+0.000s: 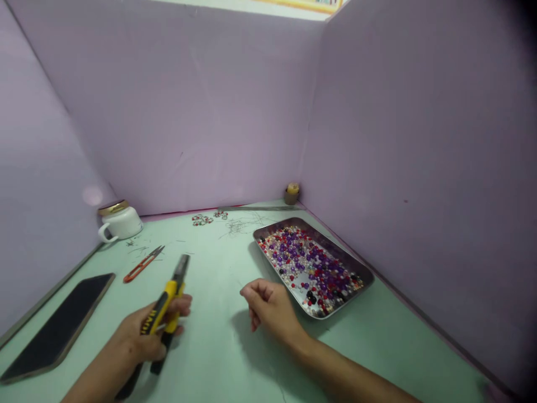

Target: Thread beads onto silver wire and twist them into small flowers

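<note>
My left hand is wrapped round yellow-and-black pliers, their metal jaws pointing away from me above the table. To the right, my right hand hovers over the table with thumb and index finger pinched together. Something very thin, perhaps a wire, seems to show at its fingertips, too faint to make out. Just beyond that hand lies a metal tray of mixed beads, mostly purple, red, white and some black.
On the left are a dark phone-like slab, orange-handled thread snips and a white lidded mug. Farther back lie beaded loops, loose thin wires and a small brown-and-yellow object. Pale purple walls enclose the table.
</note>
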Demonstrator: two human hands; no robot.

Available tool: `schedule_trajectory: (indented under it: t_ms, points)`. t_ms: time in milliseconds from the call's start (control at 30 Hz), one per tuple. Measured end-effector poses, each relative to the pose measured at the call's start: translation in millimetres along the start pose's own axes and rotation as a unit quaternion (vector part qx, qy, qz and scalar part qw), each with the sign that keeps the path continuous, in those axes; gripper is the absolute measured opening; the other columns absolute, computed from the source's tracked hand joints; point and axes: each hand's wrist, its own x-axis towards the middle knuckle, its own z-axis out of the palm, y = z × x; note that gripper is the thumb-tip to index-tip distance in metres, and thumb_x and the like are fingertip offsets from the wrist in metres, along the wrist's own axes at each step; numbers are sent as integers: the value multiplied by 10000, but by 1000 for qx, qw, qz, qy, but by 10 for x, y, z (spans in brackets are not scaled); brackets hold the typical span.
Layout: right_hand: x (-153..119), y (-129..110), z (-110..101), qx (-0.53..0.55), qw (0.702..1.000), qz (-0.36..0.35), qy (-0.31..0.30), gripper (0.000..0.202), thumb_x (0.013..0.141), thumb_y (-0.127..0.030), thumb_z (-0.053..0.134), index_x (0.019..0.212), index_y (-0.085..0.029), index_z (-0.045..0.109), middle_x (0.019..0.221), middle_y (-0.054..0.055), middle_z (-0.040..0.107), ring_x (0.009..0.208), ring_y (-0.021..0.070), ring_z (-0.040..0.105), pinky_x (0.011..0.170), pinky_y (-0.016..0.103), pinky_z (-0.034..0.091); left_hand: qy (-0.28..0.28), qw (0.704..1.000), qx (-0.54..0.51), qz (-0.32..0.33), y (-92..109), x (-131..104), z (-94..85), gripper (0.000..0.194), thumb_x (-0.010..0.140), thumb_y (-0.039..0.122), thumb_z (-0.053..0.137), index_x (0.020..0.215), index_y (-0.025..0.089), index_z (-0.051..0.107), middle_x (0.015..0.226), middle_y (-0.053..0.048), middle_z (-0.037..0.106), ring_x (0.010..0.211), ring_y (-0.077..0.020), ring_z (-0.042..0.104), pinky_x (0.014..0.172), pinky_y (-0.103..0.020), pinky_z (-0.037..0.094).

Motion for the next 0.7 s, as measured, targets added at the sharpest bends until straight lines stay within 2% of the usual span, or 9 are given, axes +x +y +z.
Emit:
schedule_trajectory:
  t_ms: [100, 167, 267, 400, 567, 700]
  points:
    - [60, -21, -23, 127, 990, 56, -13, 230, 648, -362, 577, 693, -139, 547, 429, -64, 440, 316, 51, 343, 324, 198, 350, -125, 991, 35, -13, -161, -58, 202, 435, 402, 28, 486, 784, 155, 650, 933, -45, 647, 872, -291, 565, 761, -384, 450]
    - [49, -27, -25, 163, 984, 70, -25, 238, 622, -353, 611, 673, -128, 552, 408, -69, 431, 306, 39, 317, 304, 179, 327, -173, 981, 84, -5, -246, -98, 302, 450, 438, 56, 484, 842, 178, 642, 930, -29, 652, 895, -292, 556, 802, -401, 421]
    - [12, -23, -17, 196, 976, 83, -52, 216, 616, -320, 624, 656, -117, 561, 379, -74, 407, 295, 31, 282, 290, 167, 300, -218, 965, 145, 16, -259, -156, 334, 527, 462, 61, 452, 942, 216, 608, 1032, -16, 621, 988, -274, 510, 868, -373, 372]
    - [11, -15, -21, 251, 957, 106, -96, 177, 633, -279, 612, 666, -109, 573, 378, -75, 382, 304, 25, 246, 286, 158, 261, -231, 957, 175, 20, -151, -223, 308, 555, 474, 76, 420, 989, 229, 558, 1068, -19, 588, 979, -254, 497, 842, -352, 374]
    - [27, -12, -37, 291, 937, 145, -126, 150, 640, -247, 607, 687, -109, 572, 408, -75, 368, 330, 21, 238, 301, 147, 224, -230, 951, 205, 21, -121, -236, 362, 406, 485, 103, 395, 852, 191, 544, 809, -15, 587, 754, -196, 517, 691, -305, 396]
    - [26, -11, -40, 304, 926, 167, -150, 128, 649, -221, 593, 689, -103, 565, 416, -77, 350, 336, 20, 229, 309, 146, 202, -228, 954, 193, 23, -187, -191, 391, 364, 470, 123, 403, 805, 186, 529, 750, -7, 554, 687, -170, 486, 636, -283, 383]
